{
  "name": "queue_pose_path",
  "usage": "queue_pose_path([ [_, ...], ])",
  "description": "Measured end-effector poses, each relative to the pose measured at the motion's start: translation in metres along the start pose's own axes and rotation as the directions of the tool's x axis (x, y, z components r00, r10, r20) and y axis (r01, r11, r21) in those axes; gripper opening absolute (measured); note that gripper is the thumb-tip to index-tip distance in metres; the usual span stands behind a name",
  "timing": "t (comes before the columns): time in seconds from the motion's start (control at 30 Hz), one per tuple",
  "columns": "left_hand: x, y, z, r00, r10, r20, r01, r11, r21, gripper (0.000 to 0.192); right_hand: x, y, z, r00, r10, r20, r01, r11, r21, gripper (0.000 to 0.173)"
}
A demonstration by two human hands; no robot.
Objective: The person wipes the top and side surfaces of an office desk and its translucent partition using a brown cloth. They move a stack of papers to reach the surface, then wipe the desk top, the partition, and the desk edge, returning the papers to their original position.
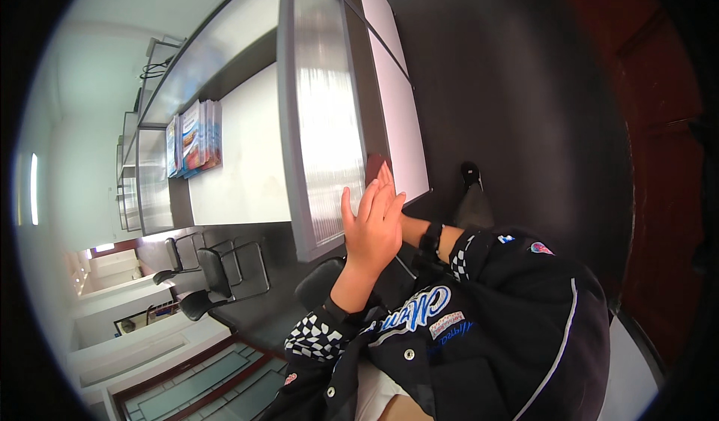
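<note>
My left hand (372, 233) is raised in front of me, its back towards the camera, with thumb and fingers spread. It overlaps my right hand (386, 177), and the palms seem to face each other. Only some fingers of the right hand show; its palm is hidden. Whether anything lies between the hands cannot be seen. A dark reddish patch (375, 165) beside the right fingertips is too unclear to name. A black band (431, 238) circles my right wrist. Just beyond the hands stands a ribbed translucent partition panel (328, 118) in a grey frame.
White desktop (241, 151) lies behind the partition, with a stack of booklets (196, 140) on it. Black chairs (216, 272) with metal frames stand on the dark floor (505, 84) to the left. White cabinet panels (401, 123) face the floor. One shoe (471, 174) shows at right.
</note>
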State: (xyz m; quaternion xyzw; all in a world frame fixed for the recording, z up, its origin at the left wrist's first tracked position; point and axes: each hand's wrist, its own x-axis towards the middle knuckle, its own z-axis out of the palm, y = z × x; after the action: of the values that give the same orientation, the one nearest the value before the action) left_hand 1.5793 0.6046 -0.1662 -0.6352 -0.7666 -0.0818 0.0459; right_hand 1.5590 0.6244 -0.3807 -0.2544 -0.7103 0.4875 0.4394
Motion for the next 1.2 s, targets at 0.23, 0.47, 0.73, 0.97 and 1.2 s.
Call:
queue_pose_path([
  [0.23, -0.009, 0.091, 0.005, 0.99, -0.123, 0.067, 0.106, 0.969, 0.225, 0.027, 0.004, 0.058, -0.071, 0.902, 0.423, 0.09, -0.422, 0.906, -0.034, 0.05],
  [0.47, -0.012, 0.112, 0.006, 0.974, -0.206, 0.092, 0.185, 0.963, 0.195, 0.028, -0.068, -0.05, -0.125, 0.93, 0.26, 0.26, -0.298, 0.947, 0.123, 0.052],
  [0.73, -0.009, 0.116, 0.005, 0.978, -0.205, 0.042, 0.202, 0.977, 0.065, 0.029, 0.062, 0.016, -0.103, 0.979, 0.197, 0.06, -0.202, 0.976, 0.079, 0.051],
  [0.97, -0.001, 0.119, 0.008, 0.941, -0.337, 0.033, 0.339, 0.938, -0.07, 0.03, 0.017, 0.002, -0.126, 0.977, 0.161, 0.138, -0.177, 0.979, 0.106, 0.052],
  [1.2, 0.05, 0.129, 0.028, 0.895, -0.444, -0.053, 0.44, 0.895, -0.069, 0.036, 0.113, 0.009, -0.123, 0.981, 0.125, 0.148, -0.15, 0.973, 0.174, 0.056],
])
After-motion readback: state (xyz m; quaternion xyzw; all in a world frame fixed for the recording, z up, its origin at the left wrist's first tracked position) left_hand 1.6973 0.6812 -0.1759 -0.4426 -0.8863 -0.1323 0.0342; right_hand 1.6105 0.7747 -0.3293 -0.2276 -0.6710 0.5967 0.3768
